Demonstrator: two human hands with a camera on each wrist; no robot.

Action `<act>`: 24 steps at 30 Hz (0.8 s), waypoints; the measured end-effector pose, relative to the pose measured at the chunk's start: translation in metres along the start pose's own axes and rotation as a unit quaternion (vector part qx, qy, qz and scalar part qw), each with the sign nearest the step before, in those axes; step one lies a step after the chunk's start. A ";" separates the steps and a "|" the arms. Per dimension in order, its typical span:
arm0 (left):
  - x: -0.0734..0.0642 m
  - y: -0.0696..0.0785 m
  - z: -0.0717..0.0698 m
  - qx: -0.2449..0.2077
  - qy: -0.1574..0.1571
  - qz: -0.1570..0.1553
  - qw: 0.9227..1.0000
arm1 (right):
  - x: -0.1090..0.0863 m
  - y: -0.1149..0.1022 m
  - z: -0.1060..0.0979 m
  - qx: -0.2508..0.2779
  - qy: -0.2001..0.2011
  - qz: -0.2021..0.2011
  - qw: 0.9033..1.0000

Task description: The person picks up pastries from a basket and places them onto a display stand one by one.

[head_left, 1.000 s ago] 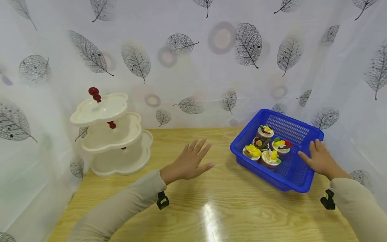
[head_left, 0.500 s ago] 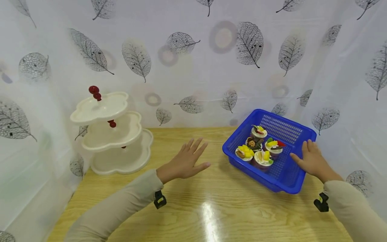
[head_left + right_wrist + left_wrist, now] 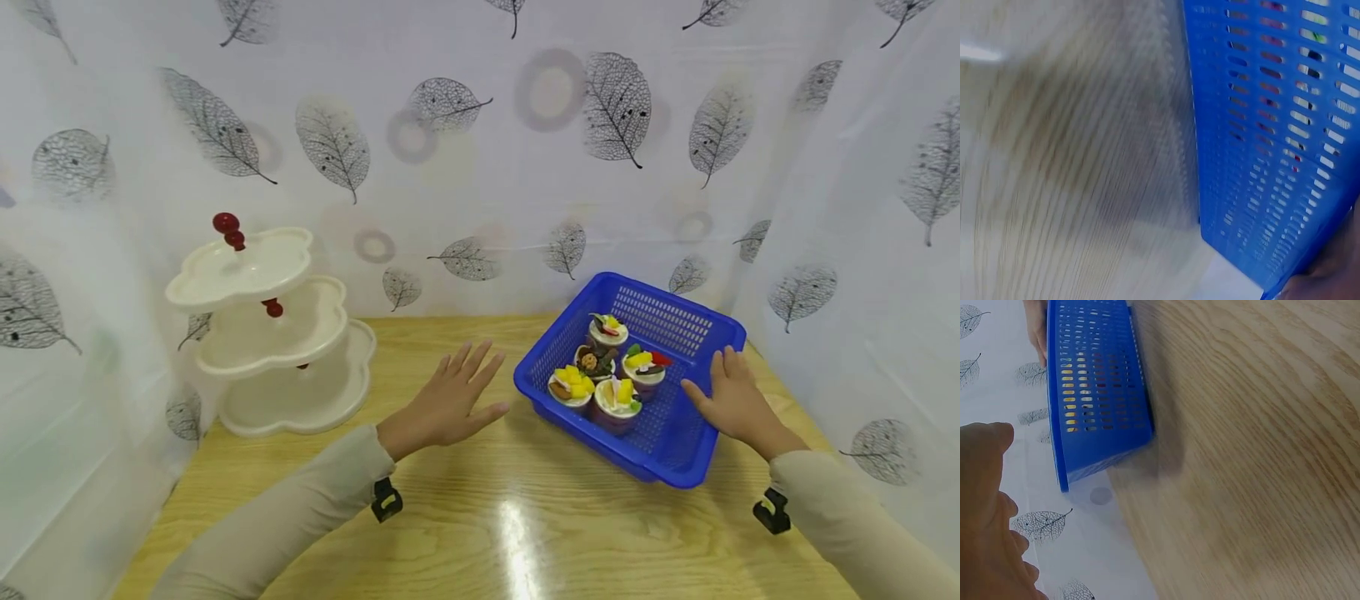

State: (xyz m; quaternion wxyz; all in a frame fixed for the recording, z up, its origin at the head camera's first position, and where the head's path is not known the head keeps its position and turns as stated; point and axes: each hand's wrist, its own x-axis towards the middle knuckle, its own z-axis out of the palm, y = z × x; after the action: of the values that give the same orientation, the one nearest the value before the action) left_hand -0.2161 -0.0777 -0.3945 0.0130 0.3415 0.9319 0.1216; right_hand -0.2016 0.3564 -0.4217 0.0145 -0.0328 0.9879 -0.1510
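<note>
A blue plastic basket [image 3: 577, 437] sits on the wooden table, right of centre. Several dessert cups [image 3: 617, 398] with fruit and cream toppings stand together in its left half. My right hand [image 3: 742, 408] is at the basket's right rim, fingers mostly straight and touching or very near the edge. In the right wrist view, part of that hand [image 3: 1325, 278] shows against the rim. My left hand [image 3: 442, 407] hovers above the table left of the basket, fingers spread, holding nothing. The left wrist view shows the basket's perforated side [image 3: 1100, 434] apart from that hand [image 3: 988, 500].
A three-tier cream stand [image 3: 296, 408] with red knobs rises at the table's left. Behind hangs a white curtain [image 3: 487, 200] printed with leaves; it also borders both sides. Bare wood [image 3: 450, 533] lies in front of the basket.
The basket with its dessert cups has slid left across the table, my right hand moving along at its rim. My left hand has shifted slightly left, still spread.
</note>
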 end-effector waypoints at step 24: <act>-0.019 -0.021 0.008 -0.020 -0.008 -0.046 0.999 | 0.011 -0.090 0.017 -0.007 0.026 -0.096 0.995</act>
State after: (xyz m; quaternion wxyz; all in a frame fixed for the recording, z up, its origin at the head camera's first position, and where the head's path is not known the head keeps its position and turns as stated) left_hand -0.2137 -0.1033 -0.4085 0.0327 0.2985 0.9440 0.1365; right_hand -0.2060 0.2647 -0.4116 -0.0256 -0.1232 0.9813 -0.1458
